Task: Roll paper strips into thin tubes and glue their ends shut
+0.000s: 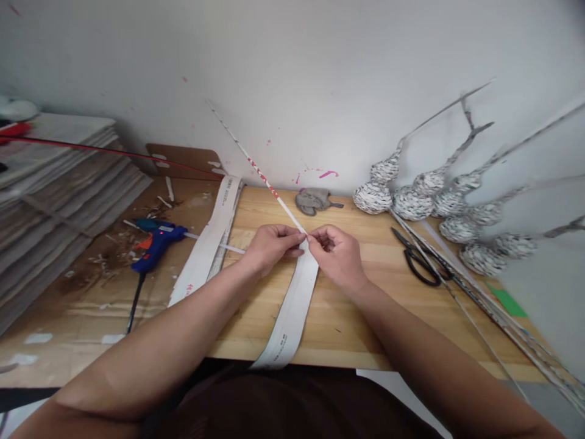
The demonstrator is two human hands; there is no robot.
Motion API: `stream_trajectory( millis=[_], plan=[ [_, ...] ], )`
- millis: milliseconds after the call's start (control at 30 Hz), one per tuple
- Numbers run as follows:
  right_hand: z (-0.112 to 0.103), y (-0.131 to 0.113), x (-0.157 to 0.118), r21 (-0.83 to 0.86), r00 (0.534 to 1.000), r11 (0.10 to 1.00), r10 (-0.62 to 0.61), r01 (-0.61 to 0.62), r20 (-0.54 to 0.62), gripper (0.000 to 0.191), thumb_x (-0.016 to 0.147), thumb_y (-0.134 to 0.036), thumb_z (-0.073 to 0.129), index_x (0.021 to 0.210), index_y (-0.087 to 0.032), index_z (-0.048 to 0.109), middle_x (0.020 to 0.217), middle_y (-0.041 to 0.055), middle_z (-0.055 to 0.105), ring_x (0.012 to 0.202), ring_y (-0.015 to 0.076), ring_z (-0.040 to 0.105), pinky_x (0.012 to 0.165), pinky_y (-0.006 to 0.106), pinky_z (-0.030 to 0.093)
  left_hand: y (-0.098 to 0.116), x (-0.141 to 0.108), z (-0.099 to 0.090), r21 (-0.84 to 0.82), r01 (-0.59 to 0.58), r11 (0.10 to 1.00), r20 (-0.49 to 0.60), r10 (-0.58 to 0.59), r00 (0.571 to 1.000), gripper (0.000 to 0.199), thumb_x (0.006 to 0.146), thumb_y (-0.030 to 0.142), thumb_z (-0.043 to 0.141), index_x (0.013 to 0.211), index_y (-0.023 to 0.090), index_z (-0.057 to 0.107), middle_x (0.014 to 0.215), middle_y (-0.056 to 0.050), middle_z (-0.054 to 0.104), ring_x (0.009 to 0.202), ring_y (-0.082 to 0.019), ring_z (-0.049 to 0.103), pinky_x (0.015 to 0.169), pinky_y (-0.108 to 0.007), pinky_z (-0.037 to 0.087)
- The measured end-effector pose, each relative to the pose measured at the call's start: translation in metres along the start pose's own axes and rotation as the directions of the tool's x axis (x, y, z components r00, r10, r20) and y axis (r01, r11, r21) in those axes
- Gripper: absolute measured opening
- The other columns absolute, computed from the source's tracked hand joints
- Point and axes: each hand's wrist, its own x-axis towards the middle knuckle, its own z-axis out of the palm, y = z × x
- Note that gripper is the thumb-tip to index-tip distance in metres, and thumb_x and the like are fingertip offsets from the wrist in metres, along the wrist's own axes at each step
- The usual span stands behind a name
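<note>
My left hand (273, 246) and my right hand (335, 251) meet over the middle of the wooden board, both with fingers pinched on a white paper strip (292, 311). From the fingertips the strip hangs down past the board's front edge. Its upper part is a thin rolled paper tube (265, 178), white with red marks, that slants up and left towards the wall. Left of my left hand lies a stack of similar flat paper strips (205, 244).
A blue glue gun (158, 244) lies on cardboard at the left, beside a tall paper stack (55, 207). A grey cloth-like item (313, 201) is near the wall. Black scissors (423, 262), long paper tubes (493, 311) and several woven gourd shapes (412, 202) stand at the right.
</note>
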Motion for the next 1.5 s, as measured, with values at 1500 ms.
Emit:
stream_trajectory(
  millis=[1500],
  plan=[
    [0.0064,0.0029,0.0015,-0.079,0.961,0.96,-0.272,0.267,-0.053,0.02,0.084,-0.021,0.06,0.099,-0.022,0.073,0.084,0.0044,0.069,0.069,0.014,0.062,0.065,0.028,0.052,0.0031,-0.002,0.003,-0.044,-0.054,0.998,-0.111,0.048,0.993,0.031,0.059,0.035,0.082,0.073,0.011,0.071,0.065,0.0,0.06,0.057,-0.008,0.053,0.061,-0.026,0.057]
  ],
)
